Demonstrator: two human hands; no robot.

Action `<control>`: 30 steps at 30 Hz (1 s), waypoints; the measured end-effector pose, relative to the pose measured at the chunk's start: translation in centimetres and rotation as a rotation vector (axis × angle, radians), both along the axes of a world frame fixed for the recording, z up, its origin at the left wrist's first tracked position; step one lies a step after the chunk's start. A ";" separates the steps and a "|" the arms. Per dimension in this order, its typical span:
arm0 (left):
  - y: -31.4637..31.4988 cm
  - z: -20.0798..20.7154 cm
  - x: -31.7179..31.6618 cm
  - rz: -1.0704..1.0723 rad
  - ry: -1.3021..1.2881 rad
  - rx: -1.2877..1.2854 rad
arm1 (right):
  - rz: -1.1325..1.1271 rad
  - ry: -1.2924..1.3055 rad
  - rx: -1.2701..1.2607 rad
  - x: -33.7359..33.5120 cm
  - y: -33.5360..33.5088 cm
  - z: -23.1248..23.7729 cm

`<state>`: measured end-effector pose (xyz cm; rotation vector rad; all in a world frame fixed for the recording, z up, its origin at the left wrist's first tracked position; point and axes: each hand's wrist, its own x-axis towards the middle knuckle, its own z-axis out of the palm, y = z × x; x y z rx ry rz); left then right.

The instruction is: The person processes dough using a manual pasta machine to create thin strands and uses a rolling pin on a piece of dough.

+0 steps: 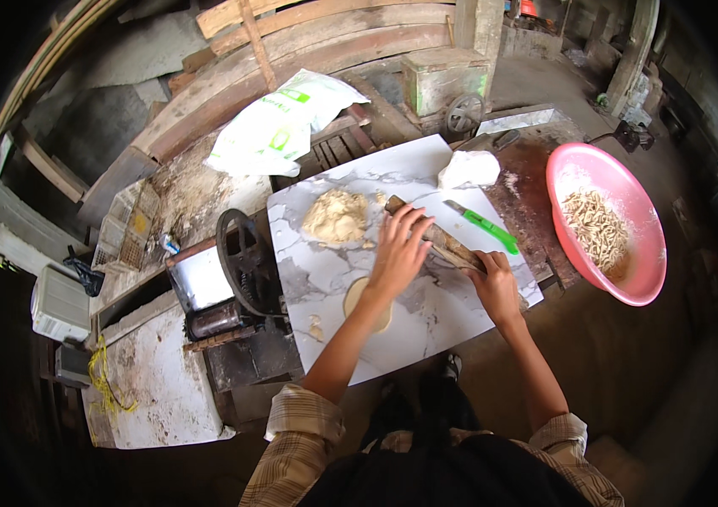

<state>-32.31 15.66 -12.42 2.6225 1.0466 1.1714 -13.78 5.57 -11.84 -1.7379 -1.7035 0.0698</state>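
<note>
A worn wooden rolling pin (pixel 452 246) lies slantwise over a marbled white board (pixel 300 291). My right hand (pixel 495 286) is closed around its near right end. Farther up the pin, my left hand (pixel 401 252) rests on it with the fingers apart. Partly hidden under my left forearm is a flat round of dough (pixel 359 297). A rough lump of pale dough (pixel 335 217) sits on the board to the left of the pin's far end, with crumbs around it. Right of the pin lies a green-handled knife (pixel 491 231).
A pink basin (pixel 654 253) holding floury dough strips (pixel 593 223) stands at the right. A white bundle (pixel 469 170) is at the board's far corner. On the left is a machine with a dark handwheel (pixel 225 253); a white-green sack (pixel 278 127) lies behind.
</note>
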 end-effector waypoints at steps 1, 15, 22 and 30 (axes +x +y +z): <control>0.4 -0.8 1.8 -0.066 -0.055 -0.051 | -0.008 0.019 -0.003 0.7 0.8 -1.0; 3.3 -5.7 12.7 0.152 -0.034 -0.206 | 0.016 0.008 0.093 8.4 9.3 -4.6; 4.2 -5.2 14.4 0.263 -0.136 -0.184 | 0.276 0.049 -0.164 10.6 12.0 -5.4; 5.1 -3.9 13.6 0.172 -0.698 -0.424 | 0.351 0.336 -0.218 10.2 12.6 -1.2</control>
